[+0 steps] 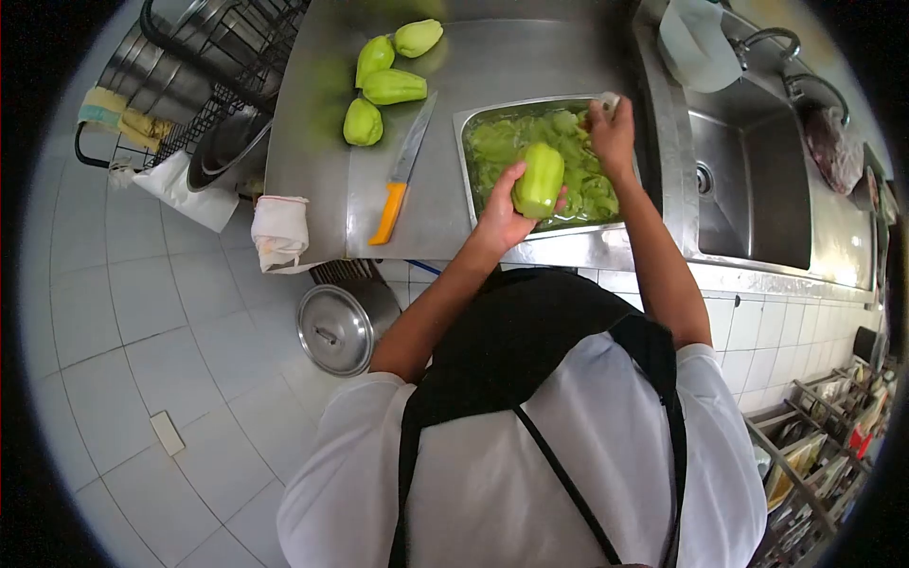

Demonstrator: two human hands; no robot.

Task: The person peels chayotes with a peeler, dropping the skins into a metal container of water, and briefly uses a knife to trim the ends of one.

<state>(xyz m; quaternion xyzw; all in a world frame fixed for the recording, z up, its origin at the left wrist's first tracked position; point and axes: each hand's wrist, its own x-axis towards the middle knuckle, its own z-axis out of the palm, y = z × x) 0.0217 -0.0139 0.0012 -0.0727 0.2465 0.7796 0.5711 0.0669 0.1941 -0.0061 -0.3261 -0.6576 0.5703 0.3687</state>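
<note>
My left hand (507, 210) is wrapped round a light green chayote (540, 180), held above a rectangular metal pan (461, 142). Green peelings or leafy pieces (592, 197) lie in water in the pan. Over the pan's far right corner, my right hand (611, 134) is closed on a small whitish object (609, 98); its kind is mostly hidden by the fingers. To the left on the steel counter lies a knife (402, 180) with an orange handle, its blade pointing away from me. Several more chayotes (393, 87) rest beyond it.
A sink (757, 180) with taps (772, 40) and a white container (696, 47) is at the right. A folded cloth (280, 230) hangs at the counter's front left corner. Below stands a lidded pot (336, 328); a wire rack (256, 57) holds metal pots at the left.
</note>
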